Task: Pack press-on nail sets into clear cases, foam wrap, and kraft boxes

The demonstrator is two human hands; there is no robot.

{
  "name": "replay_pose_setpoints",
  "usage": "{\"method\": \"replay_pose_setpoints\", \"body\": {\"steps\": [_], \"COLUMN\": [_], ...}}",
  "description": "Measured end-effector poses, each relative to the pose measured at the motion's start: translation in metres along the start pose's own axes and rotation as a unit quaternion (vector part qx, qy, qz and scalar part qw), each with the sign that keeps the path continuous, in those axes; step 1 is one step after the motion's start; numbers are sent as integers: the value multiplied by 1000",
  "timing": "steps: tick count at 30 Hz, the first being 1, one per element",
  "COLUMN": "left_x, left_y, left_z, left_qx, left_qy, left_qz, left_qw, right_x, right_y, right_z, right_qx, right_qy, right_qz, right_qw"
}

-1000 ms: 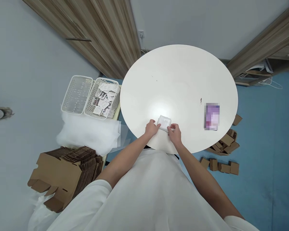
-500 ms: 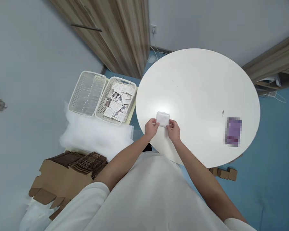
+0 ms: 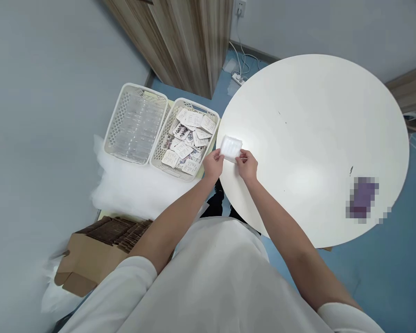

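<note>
The left basket holds clear plastic pieces; the right basket holds loose printed cards; the left hand and right hand both pinch a white packet over the left edge of the round table; the floor is blue, the wall pale.

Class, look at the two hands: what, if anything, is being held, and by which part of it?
A flat white packet: the left hand holds it at its near-left corner, the right hand at its near-right corner.
</note>
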State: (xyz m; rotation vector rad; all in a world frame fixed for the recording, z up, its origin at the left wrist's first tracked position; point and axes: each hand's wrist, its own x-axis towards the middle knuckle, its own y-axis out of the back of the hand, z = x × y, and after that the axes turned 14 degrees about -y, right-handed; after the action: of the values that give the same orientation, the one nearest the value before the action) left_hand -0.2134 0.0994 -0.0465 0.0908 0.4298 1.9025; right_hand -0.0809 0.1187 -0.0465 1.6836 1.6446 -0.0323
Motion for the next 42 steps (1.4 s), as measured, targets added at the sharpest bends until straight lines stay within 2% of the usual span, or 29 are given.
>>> {"method": "replay_pose_setpoints", "body": {"steps": [6, 15, 23, 27, 31, 36, 39, 42], "left_x": [1, -1, -19, -40, -64, -96, -124, -155], "left_y": [-2, -6, -8, -8, -3, 15, 29, 44], "left_z": [-6, -13, -6, 2, 18, 36, 39, 38], "left_qx": [-42, -29, -28, -22, -18, -31, -14, 30], "left_qy": [-15, -31, -4, 12, 0, -42, -53, -45], "left_qz": [-8, 2, 47, 56, 62, 69, 43, -33], "left_qw": [999, 999, 999, 998, 998, 996, 998, 998], "right_x": [4, 7, -8, -31, -59, -86, -96, -104], "right_y": [1, 4, 29, 56, 95, 139, 148, 147], "right_z": [-2, 10, 19, 26, 35, 49, 58, 70], "right_qx": [10, 30, 59, 72, 101, 153, 169, 172], "right_qy": [-20, -7, -31, -34, -32, -19, -13, -12], "right_qz": [-14, -41, -69, -82, -92, -50, -75, -102], "right_qw": [1000, 999, 995, 993, 990, 987, 983, 980]}}
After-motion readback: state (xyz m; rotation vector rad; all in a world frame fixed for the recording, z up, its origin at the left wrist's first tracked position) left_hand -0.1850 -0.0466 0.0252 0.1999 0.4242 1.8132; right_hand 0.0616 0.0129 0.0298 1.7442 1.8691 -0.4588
